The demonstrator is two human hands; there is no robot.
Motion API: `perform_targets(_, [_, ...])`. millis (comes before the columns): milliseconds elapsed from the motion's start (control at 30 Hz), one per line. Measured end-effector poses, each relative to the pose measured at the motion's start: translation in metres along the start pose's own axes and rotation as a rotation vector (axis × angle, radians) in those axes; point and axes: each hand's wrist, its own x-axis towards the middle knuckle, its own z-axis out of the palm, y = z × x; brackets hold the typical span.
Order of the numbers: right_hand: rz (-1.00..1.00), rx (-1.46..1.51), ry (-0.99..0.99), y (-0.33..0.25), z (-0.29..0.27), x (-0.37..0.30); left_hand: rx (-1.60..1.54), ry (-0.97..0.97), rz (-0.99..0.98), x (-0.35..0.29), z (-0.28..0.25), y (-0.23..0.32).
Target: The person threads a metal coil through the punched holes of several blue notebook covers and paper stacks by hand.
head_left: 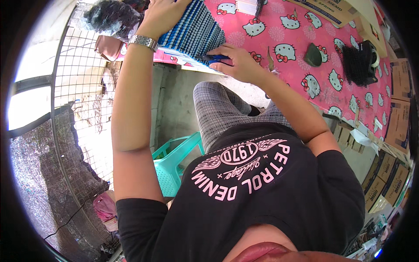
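Note:
A tall stack of small spiral-bound notebooks (192, 32), with blue covers and rows of dark coils, stands at the near left edge of the table. My left hand (160, 18), below which a metal watch (144, 42) circles the wrist, lies against the stack's left upper side. Its fingers look spread, though the picture's top edge cuts them off. At the stack's near right corner, my right hand (239, 64) grips a small pair of blue-handled pliers (218, 59). The tool's jaws point left, against the coils; their exact contact cannot be made out.
A pink cartoon-print cloth (301, 41) covers the table. On it lie black coils (355, 65), a dark green piece (313, 55) and white notebooks (249, 6). Clear plastic with black contents (111, 19) sits far left. A teal stool (176, 163) and cardboard boxes (386, 174) stand nearby.

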Motion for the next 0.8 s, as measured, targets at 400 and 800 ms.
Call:
perform_targets(400, [-0.139,-0.167,0.146,0.013,0.007,0.002,-0.008,0.020,0.030,0.003,-0.003,0.001])
perform_targets(800, [-0.163,-0.237,0.085,0.017,0.004,-0.004,-0.043,-0.011,0.005,0.002,0.000,-0.009])
